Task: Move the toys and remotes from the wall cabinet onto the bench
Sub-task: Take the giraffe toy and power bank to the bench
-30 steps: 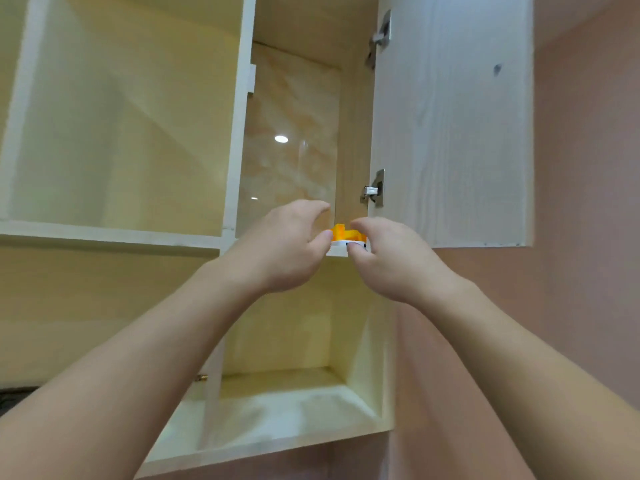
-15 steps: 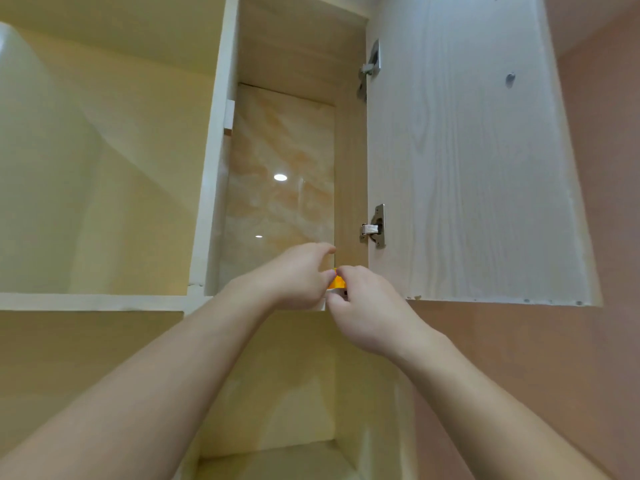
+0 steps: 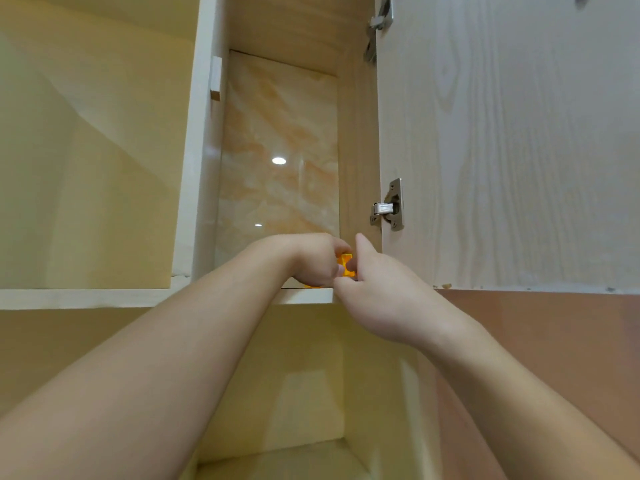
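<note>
Up in the narrow right compartment of the wall cabinet (image 3: 358,150), a small orange toy (image 3: 344,263) sits between both hands, just above the front edge of the shelf (image 3: 306,295). The left hand (image 3: 308,263) curls its fingers round the toy from the left, and the right hand (image 3: 381,303) pinches it from the right. Only a little orange shows between them. The open door (image 3: 502,150) with its hinge (image 3: 391,206) stands close to the right hand. Far behind is a glossy marbled panel (image 3: 280,133), and a white divider (image 3: 197,168) is left.
</note>
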